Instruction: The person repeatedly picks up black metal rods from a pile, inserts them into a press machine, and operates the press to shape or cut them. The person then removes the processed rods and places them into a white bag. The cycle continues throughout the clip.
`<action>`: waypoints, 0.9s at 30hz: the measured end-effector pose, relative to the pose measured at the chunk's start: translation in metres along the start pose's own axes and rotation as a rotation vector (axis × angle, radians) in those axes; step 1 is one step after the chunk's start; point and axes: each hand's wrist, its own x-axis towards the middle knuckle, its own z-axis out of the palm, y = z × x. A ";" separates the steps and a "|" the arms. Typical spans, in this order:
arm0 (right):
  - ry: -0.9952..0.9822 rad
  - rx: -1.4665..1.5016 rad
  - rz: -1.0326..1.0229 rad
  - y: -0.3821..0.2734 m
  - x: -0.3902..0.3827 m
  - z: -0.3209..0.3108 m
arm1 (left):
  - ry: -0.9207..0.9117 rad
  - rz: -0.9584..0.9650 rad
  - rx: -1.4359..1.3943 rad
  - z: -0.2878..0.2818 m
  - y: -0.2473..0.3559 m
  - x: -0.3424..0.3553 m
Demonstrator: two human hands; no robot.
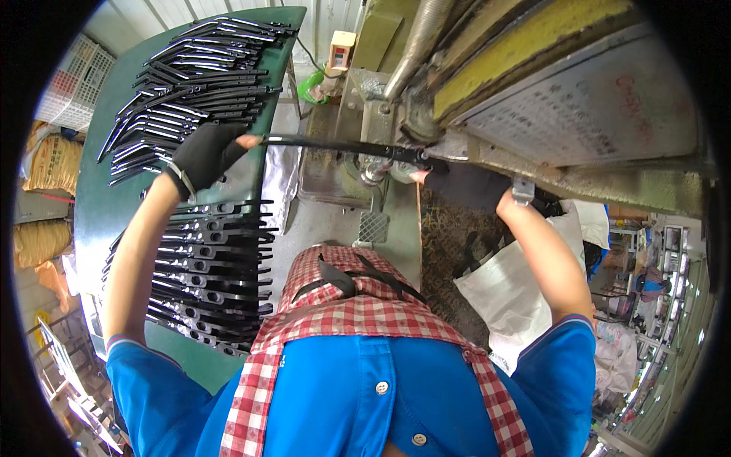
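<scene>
A long, thin black metal bar (327, 143) is held level between my two hands, in front of the machine. My left hand (209, 158), in a black glove with bare fingertips, pinches the bar's left end beside the green table. At its right end, where a bracket-like fitting (407, 154) shows, my right hand (466, 186) is closed in a similar glove. Its thumb tip lies just below the bar, and the other fingers are mostly hidden. The fitting is close under the machine's metal head (421, 122); whether they touch is unclear.
Several black bars (205, 95) lie in rows on the green table (179, 346), with flatter black parts (205, 266) nearer me. The large machine (563, 99) overhangs the right side. A foot pedal (373, 227) is on the floor. A white sack (510, 293) lies at right.
</scene>
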 end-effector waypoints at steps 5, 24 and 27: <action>0.095 -0.372 0.196 0.004 0.009 0.029 | 0.055 -0.012 0.154 0.011 -0.012 0.011; 0.256 -0.019 -0.458 0.009 -0.018 0.104 | 0.137 0.320 0.280 0.046 0.033 0.043; 0.154 0.105 -0.228 0.027 -0.006 0.105 | 0.131 0.292 0.264 0.046 0.036 0.042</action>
